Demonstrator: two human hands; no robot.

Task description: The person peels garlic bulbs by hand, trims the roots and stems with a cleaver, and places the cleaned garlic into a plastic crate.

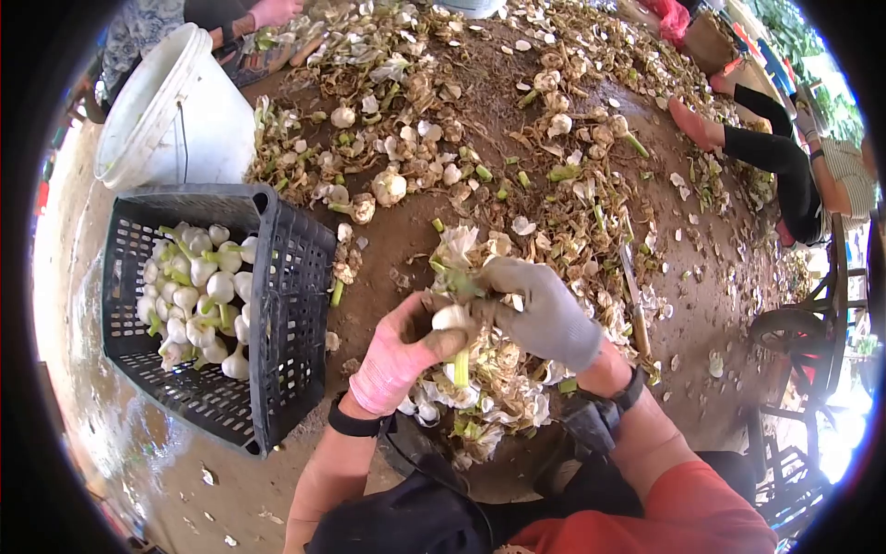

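Observation:
My left hand (399, 358), in a pink glove with dirty fingertips, is closed around a white garlic bulb (450, 319). A short green stem (460, 367) points down from the bulb. My right hand (546, 319), in a grey glove, presses its fingers and thumb together at the far side of the same bulb; its exact grip is partly hidden. Beneath both hands lies a heap of peeled garlic skins (503, 392).
To the left a black plastic crate (293, 319) holds several cleaned garlic bulbs (205, 294); a white bucket (217, 129) stands behind it. A long knife-like tool (631, 273) lies right. Uncleaned garlic (389, 187) and husks cover the ground. Other people sit at upper left and right.

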